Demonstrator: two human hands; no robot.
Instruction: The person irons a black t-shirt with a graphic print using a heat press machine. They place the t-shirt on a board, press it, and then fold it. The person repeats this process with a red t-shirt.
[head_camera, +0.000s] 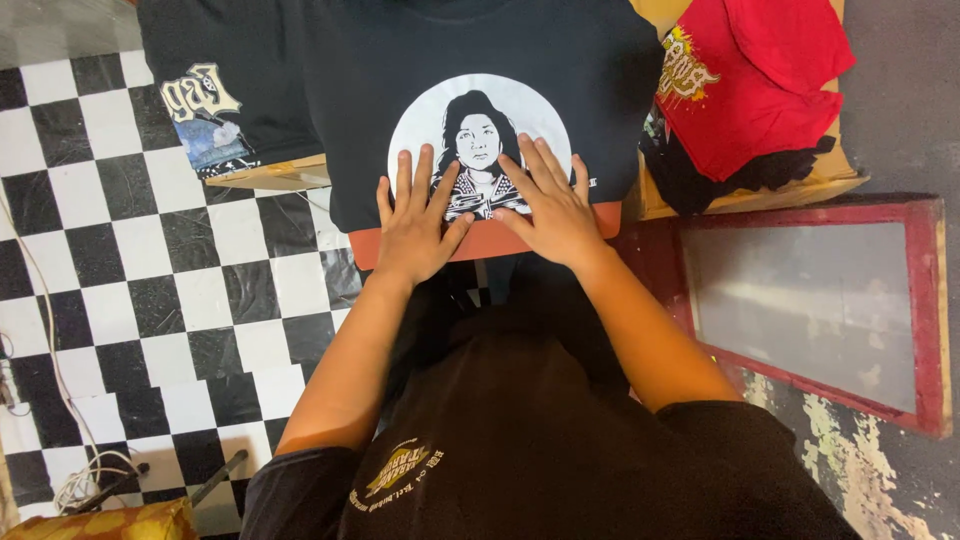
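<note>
Black printed shirt (480, 90) lies under left hand (415, 225) and right hand (555, 205), both flat, fingers spread, near its lower edge.

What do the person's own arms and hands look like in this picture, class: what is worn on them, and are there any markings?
Both forearms are bare. The left hand and right hand wear no gloves, and no rings, watch or bracelets show. Short black sleeves cover the upper arms; they belong to a black T-shirt with a small yellow printed emblem on the chest.

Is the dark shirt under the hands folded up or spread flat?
Spread flat: the dark shirt lies smooth over the board, its round print fully showing.
</note>
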